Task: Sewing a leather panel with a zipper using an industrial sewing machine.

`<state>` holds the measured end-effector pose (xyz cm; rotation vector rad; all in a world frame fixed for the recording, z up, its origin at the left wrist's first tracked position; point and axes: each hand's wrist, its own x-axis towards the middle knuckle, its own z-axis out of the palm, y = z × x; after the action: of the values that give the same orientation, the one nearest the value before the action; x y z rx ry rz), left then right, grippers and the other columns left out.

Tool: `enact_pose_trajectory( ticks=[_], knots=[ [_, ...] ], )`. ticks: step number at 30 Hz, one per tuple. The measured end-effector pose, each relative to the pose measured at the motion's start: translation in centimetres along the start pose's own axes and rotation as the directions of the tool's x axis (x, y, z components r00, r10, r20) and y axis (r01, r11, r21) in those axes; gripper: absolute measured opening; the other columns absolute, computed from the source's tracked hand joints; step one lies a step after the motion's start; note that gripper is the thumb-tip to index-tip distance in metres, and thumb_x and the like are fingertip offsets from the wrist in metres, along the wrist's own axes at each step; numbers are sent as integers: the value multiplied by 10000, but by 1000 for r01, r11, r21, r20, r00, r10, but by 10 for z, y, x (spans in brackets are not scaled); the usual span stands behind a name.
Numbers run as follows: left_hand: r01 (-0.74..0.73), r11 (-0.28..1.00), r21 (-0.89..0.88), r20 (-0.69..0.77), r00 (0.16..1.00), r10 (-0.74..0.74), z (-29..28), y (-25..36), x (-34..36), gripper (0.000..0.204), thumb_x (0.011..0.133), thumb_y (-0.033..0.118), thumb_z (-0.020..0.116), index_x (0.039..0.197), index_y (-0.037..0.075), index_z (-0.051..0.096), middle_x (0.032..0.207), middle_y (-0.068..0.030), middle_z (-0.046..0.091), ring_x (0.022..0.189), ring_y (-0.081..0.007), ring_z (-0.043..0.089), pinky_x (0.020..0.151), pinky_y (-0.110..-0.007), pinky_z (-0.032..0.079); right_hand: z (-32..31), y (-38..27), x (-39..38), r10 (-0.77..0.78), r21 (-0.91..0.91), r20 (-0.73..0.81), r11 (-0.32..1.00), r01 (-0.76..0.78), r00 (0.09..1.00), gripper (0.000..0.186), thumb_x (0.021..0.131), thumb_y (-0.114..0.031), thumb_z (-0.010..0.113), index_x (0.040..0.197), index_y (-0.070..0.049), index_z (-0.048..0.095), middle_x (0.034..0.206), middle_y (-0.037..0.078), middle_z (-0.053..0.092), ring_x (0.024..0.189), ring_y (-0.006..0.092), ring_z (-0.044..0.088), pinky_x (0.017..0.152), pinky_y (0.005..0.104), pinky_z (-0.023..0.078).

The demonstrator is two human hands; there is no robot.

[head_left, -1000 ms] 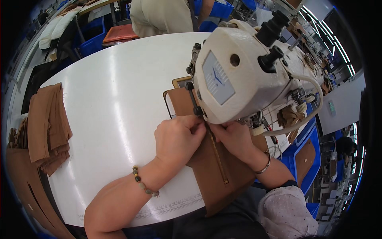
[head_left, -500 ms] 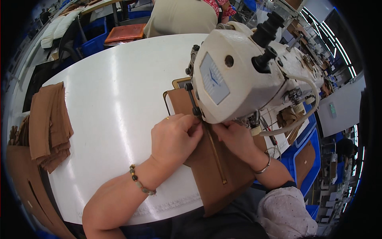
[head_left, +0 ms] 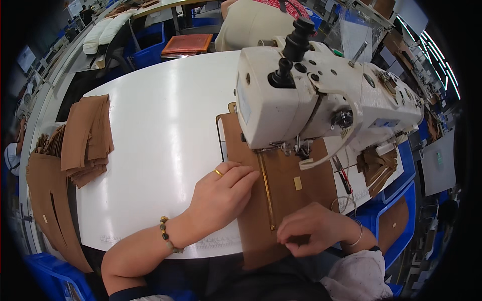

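A brown fabric panel (head_left: 316, 183) lies under the head of a white sewing machine (head_left: 281, 95) and hangs toward my lap. A gold-toothed zipper (head_left: 267, 195) runs down it, with a small pale label (head_left: 297, 183) to its right. My left hand (head_left: 228, 190), wearing a ring, is closed at the panel's left part, fingertips beside the zipper and thumb hidden. Near the zipper's lower end, my right hand (head_left: 311, 230) is loosely curled over the panel. A gap shows between its thumb and fingers, and nothing is seen in it.
Stacked brown fabric pieces (head_left: 88, 135) lie at the left of the white table (head_left: 150, 150). Red-handled snips (head_left: 344, 178) and more brown scraps (head_left: 376, 168) lie right of the machine. A blue bin (head_left: 401, 226) stands at the right. Another person (head_left: 251, 25) sits beyond the table.
My right hand has left the needle area and come down toward the zipper's lower end. My left hand has drawn slightly back from the needle. The view has shifted, showing the label.
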<state>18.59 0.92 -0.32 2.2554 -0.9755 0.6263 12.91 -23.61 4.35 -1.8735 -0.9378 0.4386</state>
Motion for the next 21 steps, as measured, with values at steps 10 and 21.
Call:
enact_pose_trajectory(
  ticks=[10, 21],
  knots=[
    [39, 982, 183, 216, 973, -79, 8, 5, -2, 562, 734, 25, 691, 1288, -1, 607, 1183, -109, 613, 1071, -288, 609, 914, -383, 528, 11, 16, 1, -58, -142, 151, 987, 80, 987, 140, 783, -99, 710, 866, -98, 598, 788, 41, 597, 656, 249, 631, 560, 364, 504],
    [8, 970, 244, 254, 964, -72, 8, 5, -8, 505, 799, 81, 658, 1297, 1, 630, 1336, -118, 600, 1243, -294, 586, 1025, -424, 496, 0, 12, 3, 93, -66, 282, 995, -77, 955, 138, 831, -135, 730, 919, -97, 632, 811, 40, 645, 678, 213, 673, 592, 329, 526]
  ],
)
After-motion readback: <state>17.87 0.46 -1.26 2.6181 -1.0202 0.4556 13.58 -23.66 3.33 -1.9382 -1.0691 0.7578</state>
